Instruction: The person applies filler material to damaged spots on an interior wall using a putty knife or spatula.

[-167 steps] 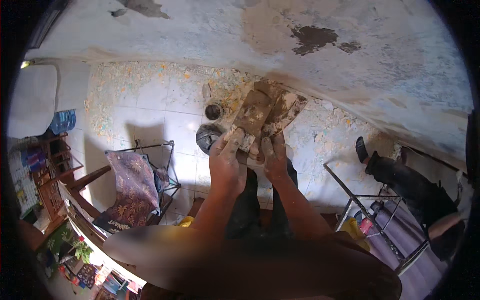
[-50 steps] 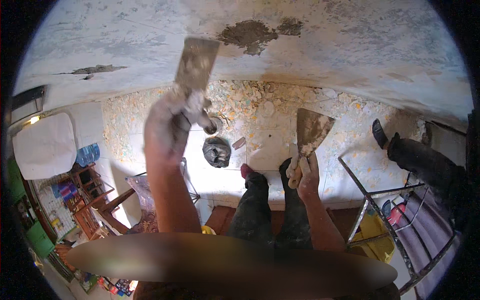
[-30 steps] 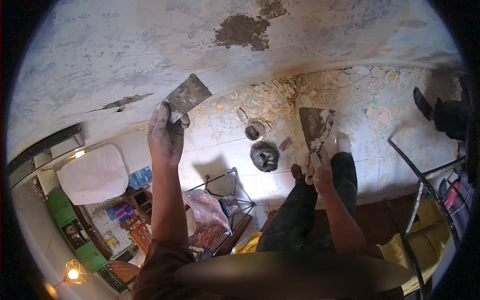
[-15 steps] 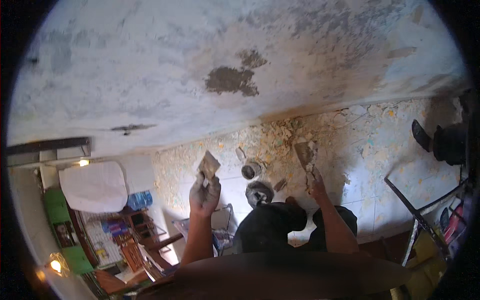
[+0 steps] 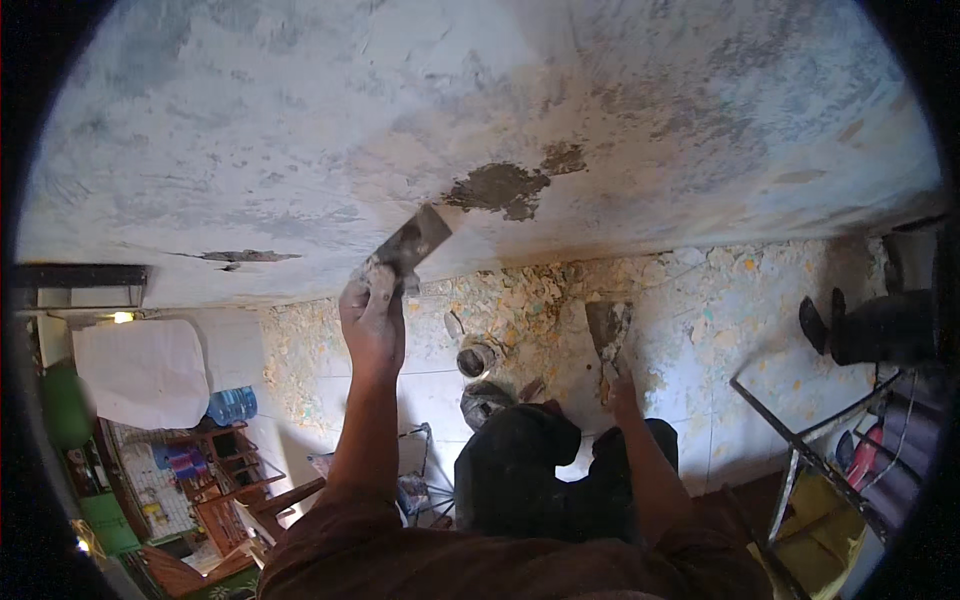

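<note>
A flat blade (image 5: 422, 236), approx. rectangular, is held up nr the wall (image 5: 330, 130) by the L hand (image 5: 375, 320); fingers and thumb are pinched on its lower end, no gap left. Its top corner is seen just below and L of the dark patch (image 5: 500, 190); whether the wall is touched can't be told. A scraper (image 5: 606, 325) w/ a flared blade is held lower, over the floor (image 5: 720, 350), by the R hand (image 5: 622, 390), closed round the handle end, though the grip is partly hidden. Pale paste is seen on the scraper, and the L hand is smeared too.

Both tools are judged light, stiff & not fragile; thin edges may flex a bit under pressure. Flat blade prob. slippery where wet, so best gripped across the lower end, thumb one side, fingers opp., top edge left free. Scraper best taken by the handle, blade kept level-ish so paste isn't shed.

Below, a round pot (image 5: 474, 358) and a dark bag (image 5: 484, 403) are seen close together on the floor, w/ flakes strewn along the wall's foot.
</note>
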Demonstrator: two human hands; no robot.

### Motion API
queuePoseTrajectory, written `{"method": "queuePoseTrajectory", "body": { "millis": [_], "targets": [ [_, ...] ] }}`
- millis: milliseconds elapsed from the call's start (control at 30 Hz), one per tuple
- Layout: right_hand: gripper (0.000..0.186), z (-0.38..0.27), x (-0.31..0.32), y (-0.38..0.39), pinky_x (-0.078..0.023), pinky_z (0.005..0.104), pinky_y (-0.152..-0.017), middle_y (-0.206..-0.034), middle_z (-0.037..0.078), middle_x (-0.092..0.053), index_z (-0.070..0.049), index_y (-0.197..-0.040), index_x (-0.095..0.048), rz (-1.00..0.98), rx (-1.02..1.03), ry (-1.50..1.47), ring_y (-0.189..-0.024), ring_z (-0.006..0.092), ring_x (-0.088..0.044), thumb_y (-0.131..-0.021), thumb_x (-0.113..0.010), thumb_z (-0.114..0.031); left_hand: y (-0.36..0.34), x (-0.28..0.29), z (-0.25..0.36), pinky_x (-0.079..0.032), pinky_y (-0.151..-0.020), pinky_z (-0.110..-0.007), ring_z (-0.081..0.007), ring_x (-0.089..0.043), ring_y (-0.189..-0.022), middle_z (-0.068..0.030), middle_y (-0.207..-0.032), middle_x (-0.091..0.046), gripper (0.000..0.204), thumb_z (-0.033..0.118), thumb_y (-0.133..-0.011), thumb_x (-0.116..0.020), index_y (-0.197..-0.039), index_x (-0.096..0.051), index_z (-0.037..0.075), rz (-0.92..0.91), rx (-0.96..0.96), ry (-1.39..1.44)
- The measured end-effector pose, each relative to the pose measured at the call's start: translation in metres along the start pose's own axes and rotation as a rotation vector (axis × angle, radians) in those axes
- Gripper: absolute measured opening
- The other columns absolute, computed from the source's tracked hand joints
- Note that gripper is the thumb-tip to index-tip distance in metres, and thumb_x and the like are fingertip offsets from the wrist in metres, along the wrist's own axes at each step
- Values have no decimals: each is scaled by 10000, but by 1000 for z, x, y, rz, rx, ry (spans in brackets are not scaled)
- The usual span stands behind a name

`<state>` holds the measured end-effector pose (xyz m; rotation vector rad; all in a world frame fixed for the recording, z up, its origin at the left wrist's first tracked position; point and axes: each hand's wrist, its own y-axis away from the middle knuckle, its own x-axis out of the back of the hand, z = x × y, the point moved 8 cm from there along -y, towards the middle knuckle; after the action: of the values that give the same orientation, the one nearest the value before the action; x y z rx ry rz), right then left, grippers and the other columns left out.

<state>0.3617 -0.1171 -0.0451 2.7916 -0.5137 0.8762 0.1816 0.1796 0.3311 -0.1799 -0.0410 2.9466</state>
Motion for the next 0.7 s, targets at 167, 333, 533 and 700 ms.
{"method": "queuePoseTrajectory", "body": {
  "millis": [167, 333, 533, 700],
  "targets": [
    [565, 61, -56, -55, -382, 402, -1002, -1402, 163, -349, -78, -1412, -291, -257, -436, -784, -1244, 295, -412, -929, -503, -282, -14, -31, -31, -443, -691, -278, -176, -564, -774, -106, -935, -607, 279, 194, -924, -533, -1092, -548, -28, -227, 15, 122],
    [534, -11, -47, -106, -322, 399, -1051, -1451, 177, -281, -58, -1390, -347, -388, 18, -327, -1320, 319, -321, -919, -504, -256, -3, -28, -112, -519, -694, -301, -212, -617, -773, -131, -971, -620, 302, 145, -905, -536, -1152, -500, -26, -168, 211, 473],
    [280, -117, 0, -149, -492, 331, -585, -843, 98, -584, -27, -1026, -553, -460, -212, -1070, -661, 203, -587, -921, -440, -260, 24, -1, -174, -490, -725, -296, -221, -611, -794, -116, -967, -631, 155, 91, -890, -549, -961, -618, -27, -57, -133, -297],
    [226, -136, -11, -161, -405, 297, -424, -639, 37, -487, -64, -830, -503, -596, -276, -1394, -437, 135, -453, -915, -414, -254, 73, -31, -178, -488, -771, -358, -255, -599, -903, -120, -1004, -624, 370, -74, -730, -591, -1052, -655, 96, -219, -937, -1107]
  ]
}}
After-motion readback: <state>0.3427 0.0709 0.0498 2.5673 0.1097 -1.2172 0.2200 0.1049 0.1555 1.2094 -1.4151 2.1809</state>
